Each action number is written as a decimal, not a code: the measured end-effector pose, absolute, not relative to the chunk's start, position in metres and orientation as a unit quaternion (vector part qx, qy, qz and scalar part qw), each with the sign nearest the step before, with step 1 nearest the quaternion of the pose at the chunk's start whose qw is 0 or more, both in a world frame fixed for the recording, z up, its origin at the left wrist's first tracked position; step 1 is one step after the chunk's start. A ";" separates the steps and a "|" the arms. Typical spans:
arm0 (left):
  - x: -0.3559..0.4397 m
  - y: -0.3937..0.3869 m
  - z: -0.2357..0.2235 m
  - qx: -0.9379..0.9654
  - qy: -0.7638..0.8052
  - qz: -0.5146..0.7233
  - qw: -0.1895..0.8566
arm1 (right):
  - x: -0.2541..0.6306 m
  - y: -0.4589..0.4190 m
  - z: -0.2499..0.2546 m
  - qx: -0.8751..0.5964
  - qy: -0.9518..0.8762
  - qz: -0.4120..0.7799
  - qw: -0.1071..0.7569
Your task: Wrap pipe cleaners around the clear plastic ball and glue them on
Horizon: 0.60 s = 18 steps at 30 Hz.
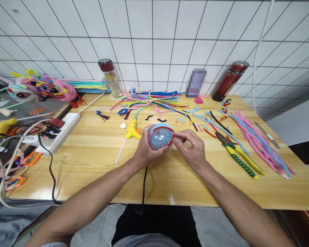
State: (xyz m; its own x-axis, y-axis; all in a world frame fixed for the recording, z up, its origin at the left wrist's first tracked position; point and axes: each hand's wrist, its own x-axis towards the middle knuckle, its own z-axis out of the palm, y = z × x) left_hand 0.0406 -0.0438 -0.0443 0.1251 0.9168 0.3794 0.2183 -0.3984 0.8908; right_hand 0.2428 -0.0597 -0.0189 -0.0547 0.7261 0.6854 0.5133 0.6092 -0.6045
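A clear, rounded plastic shell point(160, 139) is held above the table's middle. Light blue fuzzy stem runs along its upper back, and a red pipe cleaner point(167, 126) edges its rim. My left hand point(143, 145) wraps round the shell from the left, thumb along the bottom. At the shell's right side, the fingers of my right hand point(193, 147) pinch the end of the red pipe cleaner against the rim. Just left of my left hand lies a yellow glue gun point(132, 129) with a glue stick in it. Two short black curled pieces point(161, 120) lie behind the shell.
Loose pipe cleaners point(154, 99) are heaped at the back. Pliers point(234, 152) and a pink-blue bundle point(260, 142) lie right. A glass bottle point(113, 82) and red thermos point(230, 82) stand by the tiled wall. Cables run from a power strip point(67, 128) at left.
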 end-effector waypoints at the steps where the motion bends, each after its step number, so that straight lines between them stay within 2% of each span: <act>1: 0.041 -0.044 -0.044 0.665 0.427 0.505 0.348 | 0.243 -0.060 -0.019 -0.430 -0.722 0.097 0.533; 18: 0.043 -0.044 -0.044 0.642 0.443 0.499 0.378 | 0.241 -0.060 -0.022 -0.429 -0.740 0.063 0.514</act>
